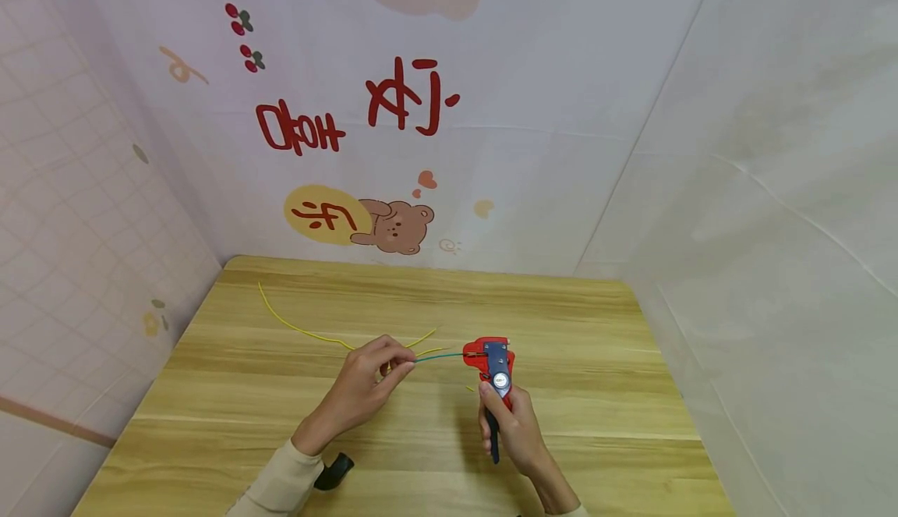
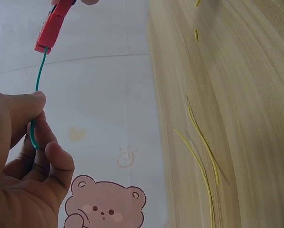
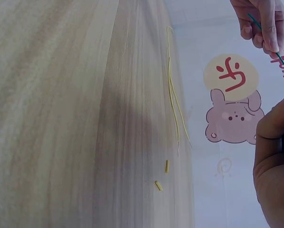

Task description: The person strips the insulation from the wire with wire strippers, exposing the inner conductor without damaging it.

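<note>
My left hand (image 1: 368,380) pinches a thin green wire (image 1: 438,356) between thumb and fingers, above the table. The wire's right end goes into the head of a red wire stripper (image 1: 496,357) with a dark plate and dark handle. My right hand (image 1: 515,427) grips the stripper by its handles, thumb below the round dial. In the left wrist view the wire (image 2: 40,71) runs up from my fingertips into the stripper's red nose (image 2: 48,35). A short length of wire curves down behind the thumb. The right wrist view hides most of the tool.
Yellow wires (image 1: 302,331) with bared ends lie on the wooden table (image 1: 596,392) behind my left hand. Two short yellow insulation pieces (image 3: 167,166) lie near those ends. A black curved object (image 1: 334,471) is beside my left sleeve. Printed cloth walls (image 1: 547,150) stand around the table.
</note>
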A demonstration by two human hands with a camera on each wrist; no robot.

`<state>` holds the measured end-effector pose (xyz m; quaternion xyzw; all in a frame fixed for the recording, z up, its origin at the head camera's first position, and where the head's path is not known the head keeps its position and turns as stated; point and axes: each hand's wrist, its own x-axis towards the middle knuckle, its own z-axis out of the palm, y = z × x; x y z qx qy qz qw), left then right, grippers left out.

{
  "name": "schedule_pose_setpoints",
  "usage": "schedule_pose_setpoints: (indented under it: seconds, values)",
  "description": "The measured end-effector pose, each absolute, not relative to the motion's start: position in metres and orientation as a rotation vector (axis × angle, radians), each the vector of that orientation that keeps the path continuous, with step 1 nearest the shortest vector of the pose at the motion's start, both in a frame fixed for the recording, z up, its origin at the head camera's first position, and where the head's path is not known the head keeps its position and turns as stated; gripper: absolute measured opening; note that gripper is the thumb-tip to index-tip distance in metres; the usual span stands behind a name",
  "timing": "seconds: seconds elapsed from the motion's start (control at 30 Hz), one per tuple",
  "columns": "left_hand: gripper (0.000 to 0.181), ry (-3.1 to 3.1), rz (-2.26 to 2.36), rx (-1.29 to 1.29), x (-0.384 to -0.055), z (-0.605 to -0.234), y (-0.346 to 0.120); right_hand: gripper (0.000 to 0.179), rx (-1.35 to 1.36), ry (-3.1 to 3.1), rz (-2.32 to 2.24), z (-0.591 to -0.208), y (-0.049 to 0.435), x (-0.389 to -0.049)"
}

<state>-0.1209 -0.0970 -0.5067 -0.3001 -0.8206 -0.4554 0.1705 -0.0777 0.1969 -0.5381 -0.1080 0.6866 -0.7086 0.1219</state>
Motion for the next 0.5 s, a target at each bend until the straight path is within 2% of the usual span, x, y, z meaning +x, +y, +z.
schedule_pose_setpoints:
  seconds: [0.5]
  values:
    - [0.017,-2.321,-1.274,-0.781,-0.122,-0.505,-0.107,0.048,-0.244,2.037,-2.145,-0.536,0.209,-0.079]
